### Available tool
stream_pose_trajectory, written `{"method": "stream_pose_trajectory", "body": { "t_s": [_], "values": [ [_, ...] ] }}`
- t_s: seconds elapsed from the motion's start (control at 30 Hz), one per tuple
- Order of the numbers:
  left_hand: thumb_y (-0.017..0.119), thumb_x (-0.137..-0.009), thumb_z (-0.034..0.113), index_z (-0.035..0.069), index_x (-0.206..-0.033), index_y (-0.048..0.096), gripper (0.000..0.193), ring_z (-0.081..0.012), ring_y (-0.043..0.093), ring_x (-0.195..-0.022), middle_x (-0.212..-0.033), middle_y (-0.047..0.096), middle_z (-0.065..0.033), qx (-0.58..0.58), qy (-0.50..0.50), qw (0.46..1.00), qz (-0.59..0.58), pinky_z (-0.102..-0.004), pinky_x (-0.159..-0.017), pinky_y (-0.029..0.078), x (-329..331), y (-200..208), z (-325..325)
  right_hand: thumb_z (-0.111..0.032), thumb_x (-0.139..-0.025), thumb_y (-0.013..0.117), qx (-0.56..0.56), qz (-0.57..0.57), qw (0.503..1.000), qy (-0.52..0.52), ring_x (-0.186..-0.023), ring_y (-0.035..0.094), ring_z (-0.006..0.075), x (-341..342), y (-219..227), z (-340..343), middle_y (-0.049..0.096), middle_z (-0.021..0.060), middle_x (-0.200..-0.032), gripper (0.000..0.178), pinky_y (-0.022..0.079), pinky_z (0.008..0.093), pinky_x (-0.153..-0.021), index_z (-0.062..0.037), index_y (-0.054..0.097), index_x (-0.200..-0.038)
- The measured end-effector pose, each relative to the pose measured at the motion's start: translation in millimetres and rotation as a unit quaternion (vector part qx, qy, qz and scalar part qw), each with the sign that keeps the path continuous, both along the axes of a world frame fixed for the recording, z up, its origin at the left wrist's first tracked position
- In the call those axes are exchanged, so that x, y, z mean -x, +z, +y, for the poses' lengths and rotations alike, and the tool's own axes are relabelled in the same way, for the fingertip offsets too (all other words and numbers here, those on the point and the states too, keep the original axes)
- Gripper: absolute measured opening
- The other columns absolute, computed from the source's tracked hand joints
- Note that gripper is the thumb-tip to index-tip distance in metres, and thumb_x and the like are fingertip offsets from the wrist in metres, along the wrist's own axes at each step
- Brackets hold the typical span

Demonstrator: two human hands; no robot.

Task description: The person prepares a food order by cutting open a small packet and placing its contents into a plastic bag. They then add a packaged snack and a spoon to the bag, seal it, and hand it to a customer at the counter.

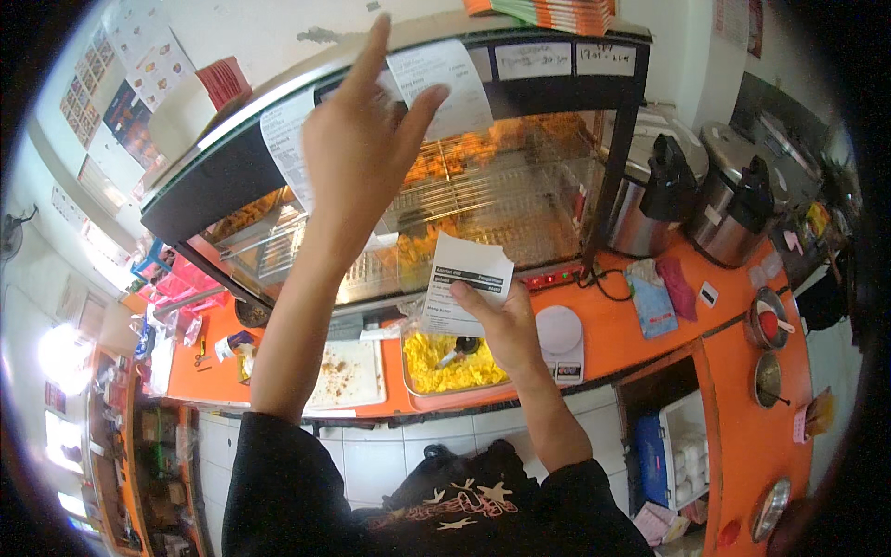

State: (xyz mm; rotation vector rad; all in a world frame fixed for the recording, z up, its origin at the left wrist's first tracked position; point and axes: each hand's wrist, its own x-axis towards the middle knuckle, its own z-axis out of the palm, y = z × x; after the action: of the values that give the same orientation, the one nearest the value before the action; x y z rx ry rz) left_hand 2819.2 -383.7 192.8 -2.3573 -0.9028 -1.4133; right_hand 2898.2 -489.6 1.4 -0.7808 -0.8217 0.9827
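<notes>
My left hand (pixel 357 139) is raised to the top edge of a heated glass display case (pixel 631 102). Its index finger points up and its thumb stands apart. A printed receipt (pixel 455 79) hangs on the case's dark top strip behind the thumb, and another receipt (pixel 290 148) hangs beside the wrist; whether the hand touches either, I cannot tell. Lower and to the right, my right hand (pixel 506 330) grips a few paper receipts (pixel 469 265), thumb on top. Fried food (pixel 464 153) lies on racks behind the glass.
Below the case, an orange counter (pixel 603 357) carries a tray of yellow rice (pixel 436 381) with a dark-ended scoop, a white cutting board (pixel 343 376) with crumbs, and a white scale (pixel 560 339). Two steel urns (pixel 650 186) stand at the right, beyond a blue packet (pixel 652 302).
</notes>
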Motion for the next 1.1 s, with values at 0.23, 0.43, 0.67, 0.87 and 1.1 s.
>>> {"method": "stream_pose_trajectory", "body": {
  "t_s": [0.23, 0.43, 0.67, 0.87, 1.1],
  "values": [
    [0.070, -0.088, 0.023, 0.000, -0.126, 0.060, 0.046, -0.0050, 0.056, -0.070, -0.073, 0.066, -0.0022, 0.430, -0.099, 0.888, -0.129, -0.0238, -0.069, 0.046, 154.2, -106.3, -72.0, -0.023, -0.087, 0.072, 0.025, -0.072, 0.995, 0.063, -0.086, 0.066, 0.0130, 61.1, 6.4, -3.6, 0.071, 0.0084, -0.096, 0.030, 0.052, 0.0291, -0.075, 0.0000, 0.066, -0.105],
    [0.063, -0.093, 0.025, -0.004, -0.100, 0.070, 0.031, -0.0058, 0.054, -0.071, -0.077, 0.066, -0.0023, 0.525, -0.004, 0.823, -0.217, -0.0244, -0.063, 0.045, 293.5, -148.3, -96.1, -0.016, -0.089, 0.069, 0.011, -0.138, 0.959, 0.248, -0.092, 0.064, 0.0124, 201.1, 4.6, 20.0, 0.069, 0.0075, -0.105, 0.033, 0.052, 0.0290, -0.082, 0.0004, 0.058, -0.116],
    [0.060, -0.095, 0.023, -0.004, -0.094, 0.071, 0.029, -0.0024, 0.044, -0.056, -0.065, 0.058, 0.0029, 0.384, 0.080, 0.787, -0.476, -0.0214, -0.048, 0.034, 519.6, -153.0, -149.4, -0.002, -0.091, 0.060, 0.056, -0.141, 0.854, 0.498, -0.098, 0.066, 0.0172, 429.0, 6.5, 10.4, 0.066, 0.0118, -0.109, 0.037, 0.054, 0.0298, -0.084, 0.0032, 0.048, -0.126],
    [0.061, -0.094, 0.025, -0.003, -0.096, 0.071, 0.030, -0.0020, 0.040, -0.053, -0.061, 0.054, 0.0043, 0.306, 0.182, 0.771, -0.529, -0.0212, -0.045, 0.030, 696.4, -184.9, -186.8, -0.001, -0.092, 0.058, 0.045, -0.152, 0.778, 0.608, -0.104, 0.062, 0.0160, 619.1, -9.0, 11.1, 0.064, 0.0138, -0.115, 0.034, 0.050, 0.0288, -0.090, 0.0063, 0.050, -0.124],
    [0.057, -0.097, 0.033, -0.004, -0.106, 0.067, 0.039, -0.0025, 0.037, -0.051, -0.059, 0.047, 0.0061, 0.237, 0.206, 0.740, -0.595, -0.0208, -0.045, 0.029, 912.7, -225.4, -192.7, -0.001, -0.092, 0.058, 0.058, -0.147, 0.719, 0.677, -0.104, 0.061, 0.0156, 852.5, -36.9, 27.0, 0.064, 0.0141, -0.115, 0.032, 0.049, 0.0283, -0.090, 0.0071, 0.051, -0.122]
  ]
}}
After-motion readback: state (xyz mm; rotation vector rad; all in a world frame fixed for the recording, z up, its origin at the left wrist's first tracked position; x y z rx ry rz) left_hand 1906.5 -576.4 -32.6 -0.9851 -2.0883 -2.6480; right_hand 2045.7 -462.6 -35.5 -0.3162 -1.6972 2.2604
